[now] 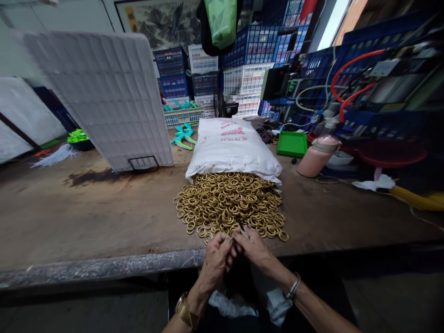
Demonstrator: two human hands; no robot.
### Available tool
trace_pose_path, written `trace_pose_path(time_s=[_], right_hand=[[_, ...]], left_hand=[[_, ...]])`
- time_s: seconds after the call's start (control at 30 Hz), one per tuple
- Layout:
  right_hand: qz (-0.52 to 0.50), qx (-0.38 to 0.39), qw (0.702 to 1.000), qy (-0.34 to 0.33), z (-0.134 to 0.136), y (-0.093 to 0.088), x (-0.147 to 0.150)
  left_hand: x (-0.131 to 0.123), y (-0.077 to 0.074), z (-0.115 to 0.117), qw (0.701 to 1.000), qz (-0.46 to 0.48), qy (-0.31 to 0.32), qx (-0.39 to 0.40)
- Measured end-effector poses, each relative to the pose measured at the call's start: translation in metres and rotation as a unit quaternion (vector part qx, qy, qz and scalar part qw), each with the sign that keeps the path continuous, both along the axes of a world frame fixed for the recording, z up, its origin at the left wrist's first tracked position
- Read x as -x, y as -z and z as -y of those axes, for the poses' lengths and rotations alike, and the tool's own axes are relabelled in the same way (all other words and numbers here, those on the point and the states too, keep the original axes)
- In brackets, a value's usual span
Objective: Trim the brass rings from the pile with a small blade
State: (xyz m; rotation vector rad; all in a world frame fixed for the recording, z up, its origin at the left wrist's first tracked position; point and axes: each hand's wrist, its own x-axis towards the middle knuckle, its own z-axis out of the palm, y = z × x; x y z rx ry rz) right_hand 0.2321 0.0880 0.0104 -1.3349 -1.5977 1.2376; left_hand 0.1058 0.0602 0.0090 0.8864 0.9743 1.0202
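Observation:
My left hand [215, 260] is closed in a pinch just past the table's front edge; whatever lies between its fingers is hidden. Right beside it, fingertips meeting the left ones, my right hand [257, 249] is wrapped round a slim blade-like tool [244, 232] with a dark tip pointing up and away. Directly beyond both hands spreads a heap of brass-coloured rings [229, 203]. They spill from the open mouth of a white woven sack [236, 148] with red print, which lies on its side.
A tall whitish ribbed panel [104, 97] stands on the wooden table [138, 222] at left. Turquoise clamp-like pieces [183, 136] lie behind the sack. A green tray [292, 144], a pink bottle [317, 157] and a red dish [391, 152] are at right. Stacked crates [248, 78] rise behind.

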Motion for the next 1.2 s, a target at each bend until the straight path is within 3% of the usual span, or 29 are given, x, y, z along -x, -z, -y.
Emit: trace_pose_path(time_s=[0.17,0.33,0.53,0.67,0.77,0.87,0.97,1.03,1.13,1.2], right_hand=[[0.166,-0.074,0.983,0.027,0.004,-0.002,-0.003],[0.341,-0.112,0.932,-0.049,0.015,-0.002,-0.003],[0.421,-0.110,0.899,-0.053,0.013,-0.004,0.000],[0.457,-0.095,0.884,-0.020,0.008,-0.006,-0.011],[0.420,-0.118,0.900,0.003,0.005,-0.010,-0.017],[0.313,-0.128,0.941,0.017,0.003,-0.012,-0.015],[0.165,-0.081,0.982,0.032,0.003,-0.010,-0.005],[0.061,-0.023,0.998,0.002,0.003,-0.008,0.001],[-0.071,0.094,0.990,-0.078,0.006,-0.005,0.008],[-0.113,0.131,0.981,-0.090,0.006,-0.002,0.010]], left_hand=[[0.001,0.001,0.000,0.999,-0.003,-0.027,0.017],[0.002,-0.003,0.000,0.999,-0.002,-0.034,0.004],[0.002,-0.003,0.004,0.999,-0.025,-0.046,0.000],[0.003,-0.014,0.010,0.998,-0.038,-0.041,-0.007],[0.005,-0.021,0.012,1.000,0.008,-0.023,-0.011],[0.006,-0.022,0.011,0.997,0.079,-0.026,0.010],[0.007,-0.017,0.009,0.991,0.125,-0.029,0.038],[0.007,-0.014,0.008,0.989,0.140,-0.024,0.048],[0.008,-0.010,0.007,0.988,0.145,-0.026,0.051],[0.008,-0.008,0.007,0.988,0.141,-0.033,0.052]])
